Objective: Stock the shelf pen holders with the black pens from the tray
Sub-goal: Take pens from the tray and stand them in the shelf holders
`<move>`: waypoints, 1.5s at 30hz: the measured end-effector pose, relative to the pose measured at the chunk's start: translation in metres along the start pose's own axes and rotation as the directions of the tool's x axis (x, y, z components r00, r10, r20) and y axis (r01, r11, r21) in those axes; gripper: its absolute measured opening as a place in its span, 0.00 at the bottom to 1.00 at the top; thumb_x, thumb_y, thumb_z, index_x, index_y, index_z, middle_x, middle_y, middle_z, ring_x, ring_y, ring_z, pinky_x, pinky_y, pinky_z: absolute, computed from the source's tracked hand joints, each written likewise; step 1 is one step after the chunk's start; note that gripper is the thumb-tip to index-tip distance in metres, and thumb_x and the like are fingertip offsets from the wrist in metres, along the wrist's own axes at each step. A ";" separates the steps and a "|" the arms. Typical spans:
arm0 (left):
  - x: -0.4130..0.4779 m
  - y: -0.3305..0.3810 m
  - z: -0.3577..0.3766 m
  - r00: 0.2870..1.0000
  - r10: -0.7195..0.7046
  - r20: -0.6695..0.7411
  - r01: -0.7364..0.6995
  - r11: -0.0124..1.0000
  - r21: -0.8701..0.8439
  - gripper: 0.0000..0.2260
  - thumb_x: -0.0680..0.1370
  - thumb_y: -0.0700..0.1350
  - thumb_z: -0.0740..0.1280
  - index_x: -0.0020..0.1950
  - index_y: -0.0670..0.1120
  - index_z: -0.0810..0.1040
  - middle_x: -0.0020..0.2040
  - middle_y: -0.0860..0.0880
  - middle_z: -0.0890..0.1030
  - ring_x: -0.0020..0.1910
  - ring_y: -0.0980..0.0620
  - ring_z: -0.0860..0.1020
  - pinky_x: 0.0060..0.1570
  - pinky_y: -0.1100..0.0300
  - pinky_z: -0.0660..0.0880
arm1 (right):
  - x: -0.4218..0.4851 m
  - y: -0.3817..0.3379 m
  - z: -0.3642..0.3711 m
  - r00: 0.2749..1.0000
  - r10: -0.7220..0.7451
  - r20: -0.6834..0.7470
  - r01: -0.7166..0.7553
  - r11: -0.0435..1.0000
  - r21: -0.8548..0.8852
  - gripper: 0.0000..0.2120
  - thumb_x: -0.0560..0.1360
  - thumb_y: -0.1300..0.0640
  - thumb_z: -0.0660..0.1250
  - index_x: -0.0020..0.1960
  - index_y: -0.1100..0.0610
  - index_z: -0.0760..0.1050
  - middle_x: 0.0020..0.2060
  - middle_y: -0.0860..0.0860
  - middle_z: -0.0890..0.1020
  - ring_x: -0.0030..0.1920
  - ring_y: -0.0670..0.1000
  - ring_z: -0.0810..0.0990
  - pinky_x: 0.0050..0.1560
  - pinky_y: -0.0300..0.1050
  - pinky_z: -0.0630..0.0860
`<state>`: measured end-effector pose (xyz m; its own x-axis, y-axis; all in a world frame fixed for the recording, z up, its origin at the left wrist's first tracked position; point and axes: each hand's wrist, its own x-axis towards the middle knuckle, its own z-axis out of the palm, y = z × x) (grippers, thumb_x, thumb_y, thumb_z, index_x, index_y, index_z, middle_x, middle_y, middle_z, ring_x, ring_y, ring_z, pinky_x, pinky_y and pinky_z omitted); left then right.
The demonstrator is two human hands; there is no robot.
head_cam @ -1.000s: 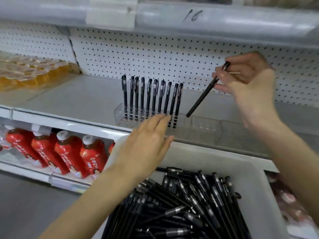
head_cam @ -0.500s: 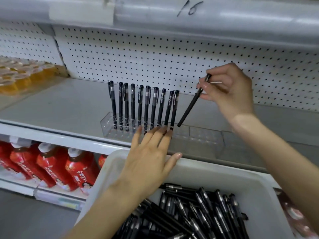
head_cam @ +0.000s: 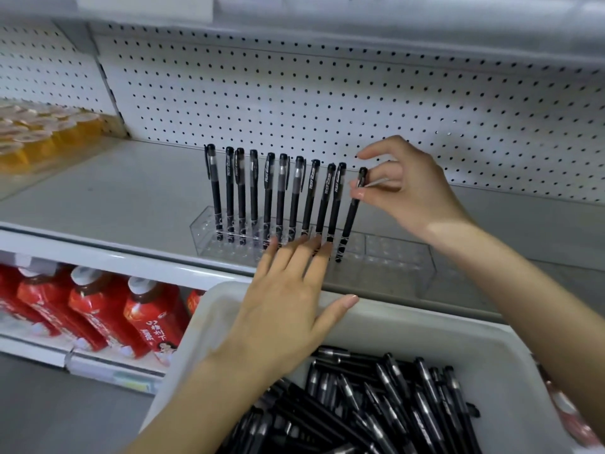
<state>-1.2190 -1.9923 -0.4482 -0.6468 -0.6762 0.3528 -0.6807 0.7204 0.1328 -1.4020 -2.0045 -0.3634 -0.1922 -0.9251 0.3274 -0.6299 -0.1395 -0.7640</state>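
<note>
While right hand (head_cam: 409,188) pinches slim black pen (head_cam: 349,224), clear plastic holder (head_cam: 396,257)

This is a shop, seen at a retail display shelf. A white pegboard back panel (head_cam: 294,93) fills twelve o'clock above a grey metal shelf (head_cam: 114,191) whose front edge carries a label rail (head_cam: 114,257). Sealed orange cups (head_cam: 39,136) crowd nine o'clock, and red drink bottles (head_cam: 98,309) stand in a row on the lower shelf at eight o'clock. At the centre a clear pen holder (head_cam: 393,253) shows upright black pens (head_cam: 268,191); a white tray (head_cam: 425,326) of loose pens (head_cam: 393,404) lies at six o'clock.
</note>
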 end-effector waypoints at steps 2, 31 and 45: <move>0.000 0.000 0.000 1.000 0.000 0.000 0.000 1.000 -0.005 0.30 0.80 0.63 0.47 0.69 0.44 0.69 0.66 0.48 0.72 0.68 0.49 0.66 0.70 0.50 0.53 | 0.001 0.001 0.000 1.000 0.000 0.012 0.000 1.000 -0.011 0.17 0.70 0.60 0.74 0.54 0.49 0.71 0.42 0.48 0.84 0.46 0.49 0.83 0.60 0.52 0.75; -0.183 -0.001 -0.072 0.842 -0.503 0.196 0.500 0.590 -0.634 0.30 0.68 0.73 0.52 0.70 0.69 0.57 0.66 0.79 0.56 0.64 0.81 0.53 0.64 0.72 0.54 | -0.137 -0.004 0.092 0.793 0.149 0.591 -0.005 0.971 -0.238 0.17 0.72 0.49 0.71 0.58 0.55 0.75 0.50 0.51 0.80 0.52 0.49 0.79 0.56 0.46 0.75; -0.197 0.001 -0.062 0.785 -0.570 0.245 0.534 0.419 -0.735 0.28 0.71 0.61 0.56 0.71 0.67 0.58 0.62 0.78 0.61 0.55 0.87 0.57 0.49 0.87 0.55 | -0.136 -0.002 0.121 0.743 0.299 0.598 -0.223 0.954 -0.200 0.15 0.69 0.55 0.75 0.53 0.54 0.75 0.40 0.48 0.76 0.45 0.48 0.76 0.53 0.43 0.73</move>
<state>-1.0711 -1.8487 -0.4605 -0.2041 -0.9786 -0.0259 -0.3773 0.0543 0.9245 -1.2830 -1.9216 -0.4735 0.1191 -0.9407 -0.3178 -0.7086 0.1436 -0.6908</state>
